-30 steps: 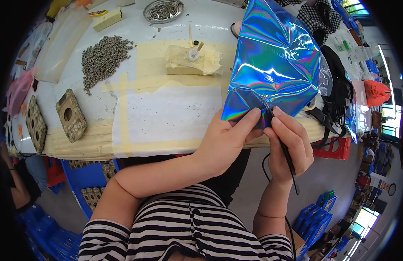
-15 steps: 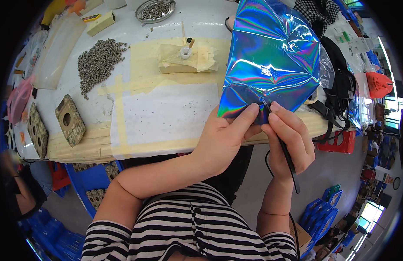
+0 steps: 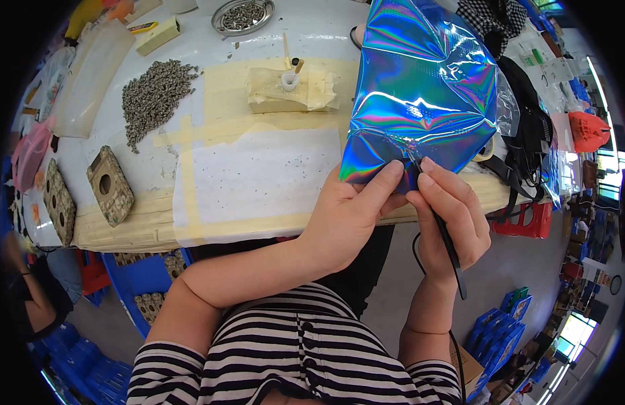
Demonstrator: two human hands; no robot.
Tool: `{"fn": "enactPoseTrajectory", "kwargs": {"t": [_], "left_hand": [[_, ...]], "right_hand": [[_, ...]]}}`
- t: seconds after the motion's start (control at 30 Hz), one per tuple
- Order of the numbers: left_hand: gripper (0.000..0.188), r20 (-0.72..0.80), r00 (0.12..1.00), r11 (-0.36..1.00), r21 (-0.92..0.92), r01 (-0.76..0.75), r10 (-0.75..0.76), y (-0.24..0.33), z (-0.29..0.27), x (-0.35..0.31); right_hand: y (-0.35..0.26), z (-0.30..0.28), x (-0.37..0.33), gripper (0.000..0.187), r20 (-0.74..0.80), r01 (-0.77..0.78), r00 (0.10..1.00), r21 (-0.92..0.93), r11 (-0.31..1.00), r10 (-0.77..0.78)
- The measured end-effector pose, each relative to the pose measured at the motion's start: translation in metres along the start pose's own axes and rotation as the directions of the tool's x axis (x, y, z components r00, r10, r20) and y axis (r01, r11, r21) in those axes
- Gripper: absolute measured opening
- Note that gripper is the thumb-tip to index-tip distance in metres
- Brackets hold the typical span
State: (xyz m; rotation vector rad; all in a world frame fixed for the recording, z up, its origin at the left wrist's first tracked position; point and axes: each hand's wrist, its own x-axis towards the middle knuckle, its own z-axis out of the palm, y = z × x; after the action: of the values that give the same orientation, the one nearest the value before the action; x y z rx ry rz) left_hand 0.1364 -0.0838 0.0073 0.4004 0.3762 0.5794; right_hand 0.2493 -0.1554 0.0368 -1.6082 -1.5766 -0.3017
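Observation:
A shiny blue holographic bag (image 3: 420,88) spreads over the right part of the table. My left hand (image 3: 356,209) pinches its lower edge between thumb and fingers. Close beside it, my right hand (image 3: 454,219) is closed around slim black tweezers (image 3: 449,253), whose back end sticks out below the fingers. The tweezers' tip meets the bag just above my left thumb, where the film is creased. Whether anything sits in the tip is too small to tell.
A white sheet (image 3: 258,182) with tiny specks is taped to the table. Beyond it stand a taped block (image 3: 278,104) with a small cup, a heap of small grey pieces (image 3: 157,98) and a metal dish (image 3: 241,17). Camouflage-patterned cases (image 3: 110,185) lie left; black straps (image 3: 528,128) lie right.

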Motion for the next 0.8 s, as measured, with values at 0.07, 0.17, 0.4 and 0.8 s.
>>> {"fn": "enactPoseTrajectory", "kwargs": {"t": [0.07, 0.17, 0.4, 0.8], "left_hand": [[0.024, 0.006, 1.000, 1.000, 0.000, 0.000, 0.000, 0.0003, -0.0001, -0.0002], [0.024, 0.020, 1.000, 1.000, 0.011, 0.004, -0.004, 0.0012, -0.0007, -0.0004], [0.025, 0.025, 1.000, 1.000, 0.008, 0.010, -0.010, 0.0016, -0.0005, 0.0003], [0.026, 0.030, 0.999, 1.000, 0.014, 0.020, -0.021, 0.0017, 0.0004, 0.0009]], "right_hand": [[0.0015, 0.0015, -0.0013, 0.026, -0.010, 0.029, 1.000, 0.001, 1.000, -0.029], [0.0030, 0.0027, -0.0011, 0.026, -0.017, 0.066, 0.998, 0.002, 0.998, -0.066], [0.0045, 0.0016, -0.0017, 0.026, -0.022, 0.059, 0.998, 0.011, 0.998, -0.059], [0.0051, 0.0008, -0.0050, 0.025, -0.048, -0.034, 0.998, 0.084, 0.996, 0.038]]}}
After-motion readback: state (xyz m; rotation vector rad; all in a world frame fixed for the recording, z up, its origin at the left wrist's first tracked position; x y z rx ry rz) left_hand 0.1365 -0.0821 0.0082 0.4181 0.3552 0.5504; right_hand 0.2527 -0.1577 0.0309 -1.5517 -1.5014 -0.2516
